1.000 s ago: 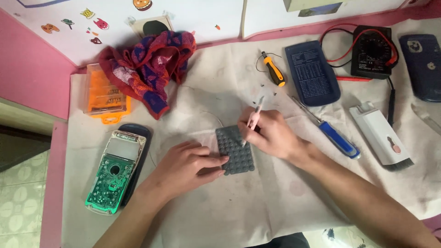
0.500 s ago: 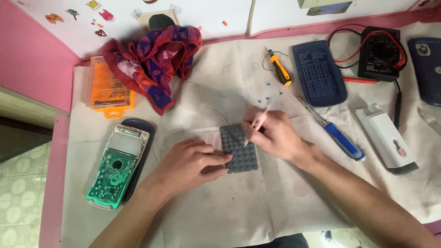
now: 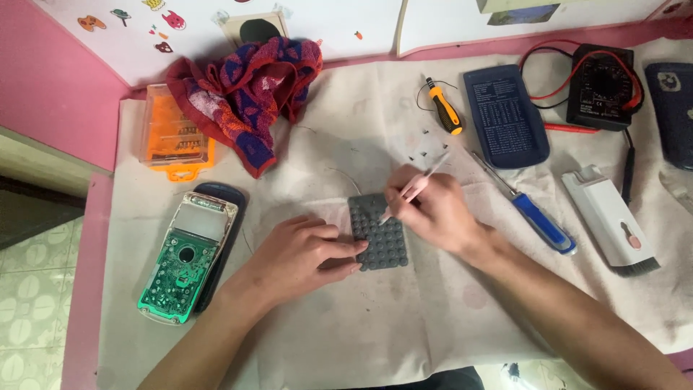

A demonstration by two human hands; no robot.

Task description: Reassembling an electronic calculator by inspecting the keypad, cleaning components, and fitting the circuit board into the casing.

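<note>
**Rubber keypad under both hands at frame centre**

Grey rubber keypad (image 3: pixel 381 232) flat on the white cloth (image 3: pixel 375 325) covering the desk, dead centre of the frame. Left hand (image 3: pixel 299 253) pressed down beside it, fingers together, fingertips resting on the lower left edge of the pad. Right hand (image 3: pixel 433 209) just above and right of the pad, grip pinched shut on a thin pale stick-like tool (image 3: pixel 417 186) (tweezers or a slim pick, cannot tell which), lower tip down on the pad's upper right buttons, upper end slanting toward the upper right.

Left of centre: opened calculator body with green circuit board (image 3: pixel 180 263) lying on a dark back cover. Upper left: orange bit case (image 3: pixel 173 137) partly under a red-and-blue patterned cloth (image 3: pixel 249 94).

Above the right hand: a scatter of tiny dark screws (image 3: pixel 426 144) and a small orange-handled screwdriver (image 3: pixel 444 108). Right of centre: blue-handled screwdriver (image 3: pixel 530 213), dark blue calculator cover (image 3: pixel 505 115), white cleaning brush (image 3: pixel 610 220). Upper right: black multimeter (image 3: pixel 603 87) with red and black leads.
</note>
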